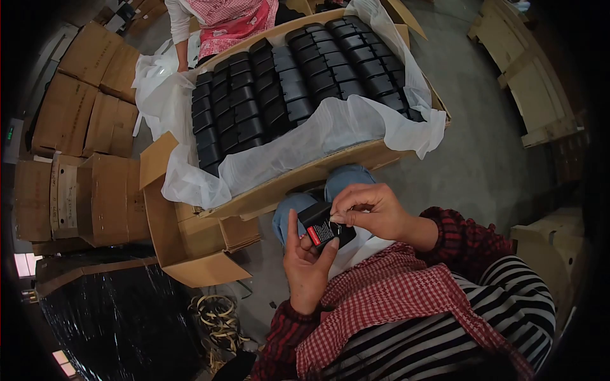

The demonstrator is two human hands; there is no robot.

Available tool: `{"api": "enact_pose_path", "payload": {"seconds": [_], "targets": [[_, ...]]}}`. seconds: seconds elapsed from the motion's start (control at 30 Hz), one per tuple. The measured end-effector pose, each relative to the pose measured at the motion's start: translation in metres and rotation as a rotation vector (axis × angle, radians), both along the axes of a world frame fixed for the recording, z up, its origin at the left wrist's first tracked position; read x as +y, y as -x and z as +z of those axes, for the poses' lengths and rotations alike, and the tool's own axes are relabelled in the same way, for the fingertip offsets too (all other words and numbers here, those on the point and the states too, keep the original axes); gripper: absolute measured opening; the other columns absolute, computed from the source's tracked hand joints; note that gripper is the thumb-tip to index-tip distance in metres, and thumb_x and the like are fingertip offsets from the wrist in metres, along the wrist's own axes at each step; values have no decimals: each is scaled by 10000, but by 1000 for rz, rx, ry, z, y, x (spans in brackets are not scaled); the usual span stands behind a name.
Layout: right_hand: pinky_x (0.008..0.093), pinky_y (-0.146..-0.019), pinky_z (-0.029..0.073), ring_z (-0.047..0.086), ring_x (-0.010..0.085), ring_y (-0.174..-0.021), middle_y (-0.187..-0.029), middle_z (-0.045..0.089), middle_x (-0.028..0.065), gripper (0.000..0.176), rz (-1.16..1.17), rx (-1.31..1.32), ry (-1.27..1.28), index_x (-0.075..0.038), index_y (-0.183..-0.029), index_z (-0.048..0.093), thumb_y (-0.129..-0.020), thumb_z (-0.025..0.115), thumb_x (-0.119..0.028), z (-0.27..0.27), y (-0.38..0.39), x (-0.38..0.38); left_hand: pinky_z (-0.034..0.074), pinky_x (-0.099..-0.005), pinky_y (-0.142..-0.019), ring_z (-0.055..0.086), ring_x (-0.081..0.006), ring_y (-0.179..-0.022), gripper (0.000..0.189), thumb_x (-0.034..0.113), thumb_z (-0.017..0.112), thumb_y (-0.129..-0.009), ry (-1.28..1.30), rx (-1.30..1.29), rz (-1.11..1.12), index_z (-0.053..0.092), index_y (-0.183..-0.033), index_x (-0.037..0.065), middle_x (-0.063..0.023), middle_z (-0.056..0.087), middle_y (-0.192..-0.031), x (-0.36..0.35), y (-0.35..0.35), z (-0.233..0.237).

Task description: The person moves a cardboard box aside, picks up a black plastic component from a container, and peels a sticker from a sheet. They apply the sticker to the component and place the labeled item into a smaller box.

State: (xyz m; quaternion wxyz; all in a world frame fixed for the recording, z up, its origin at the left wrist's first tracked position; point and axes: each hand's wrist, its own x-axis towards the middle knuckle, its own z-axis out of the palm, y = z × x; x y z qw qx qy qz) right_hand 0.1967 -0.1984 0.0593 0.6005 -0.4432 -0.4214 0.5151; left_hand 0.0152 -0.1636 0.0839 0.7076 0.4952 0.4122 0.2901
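Observation:
A small black box-shaped item (pixel 313 214) with a red and white printed label (pixel 314 235) is held over my lap. My left hand (pixel 306 267) grips it from below, thumb on the near side and index finger stretched up along its left. Above its right edge, my right hand (pixel 380 213) has thumb and index finger pinched together at the label's side. What small thing sits in that pinch is too tiny to make out. Just beyond my knees, a large open carton (pixel 305 171) lined with white sheeting (pixel 311 136) holds rows of similar black items (pixel 286 76).
Across the carton a person in a pink apron (pixel 235 25) rests a hand near the sheeting. An empty open carton (pixel 190 244) adjoins it at left. Stacked cardboard boxes (pixel 82 95), a black-wrapped load (pixel 114 311) and yellowish strapping coils (pixel 219 320) lie around.

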Motion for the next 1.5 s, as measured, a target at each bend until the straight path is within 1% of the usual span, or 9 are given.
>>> {"api": "enact_pose_path", "payload": {"seconds": [0.2, 0.3, 0.83, 1.03, 1.1, 1.13, 1.23, 1.3, 1.5], "targets": [[223, -637, 472, 579, 91, -746, -946, 633, 64, 74, -4, 5, 12, 0, -904, 696, -831, 690, -10, -3, 1, 1, 475, -274, -887, 611, -134, -981, 847, -78, 629, -837, 7, -12, 8, 88, -1485, -13, -106, 645, -1059, 1, -1, -2], [221, -631, 470, 578, 90, -740, -949, 633, 65, 69, -15, -32, -12, 1, -902, 695, -835, 687, -12, -5, 0, 1, 476, -273, -884, 612, -134, -978, 845, -78, 628, -837, 13, -4, 7, 89, -1484, -15, -106, 645, -1058, 2, -2, -4], [219, -603, 475, 583, 92, -724, -928, 639, 69, 65, -33, -1, 31, 6, -891, 693, -828, 692, -8, -7, 0, 2, 479, -266, -874, 609, -127, -974, 843, -74, 632, -837, 38, 8, 4, 95, -1484, -16, -99, 646, -1050, 3, -3, -7], [233, -593, 448, 573, 91, -717, -876, 650, 59, 79, -88, -152, -7, 2, -877, 691, -815, 709, -44, -5, 1, 0, 476, -269, -881, 609, -132, -984, 841, -77, 627, -841, 50, -26, 9, 91, -1486, -9, -103, 646, -1059, 2, -4, -7], [234, -655, 513, 622, 115, -768, -899, 659, 105, 78, -76, -232, -39, 18, -881, 686, -806, 676, 37, -4, 0, 0, 475, -269, -885, 608, -133, -988, 840, -78, 625, -842, 53, -26, 9, 91, -1486, -9, -105, 645, -1064, 2, -3, -7], [234, -655, 513, 622, 115, -768, -899, 659, 105, 78, -75, -233, -40, 18, -881, 686, -806, 676, 37, -4, 0, 0, 473, -269, -888, 607, -133, -993, 838, -79, 623, -843, 58, -26, 9, 90, -1486, -8, -106, 644, -1069, 2, -3, -8], [239, -657, 510, 627, 122, -773, -892, 662, 99, 69, -76, -233, -29, 12, -872, 690, -804, 686, 24, -4, 1, 0, 471, -268, -892, 605, -134, -999, 833, -80, 621, -845, 56, -49, 11, 91, -1485, -11, -106, 643, -1074, 1, -2, -9], [226, -581, 428, 555, 84, -697, -860, 649, 53, 78, -102, -216, -19, -5, -868, 691, -809, 714, -51, -6, 3, 0, 472, -268, -891, 605, -134, -999, 832, -79, 621, -847, 59, -55, 13, 90, -1485, -11, -106, 643, -1076, 1, -1, -10], [224, -597, 461, 576, 83, -711, -850, 645, 50, 63, -110, -233, 17, -2, -858, 683, -804, 698, -29, 2, 5, 0, 475, -263, -886, 604, -128, -996, 832, -72, 625, -849, 77, -46, 2, 94, -1486, -7, -104, 638, -1090, 0, 0, -8]]}}
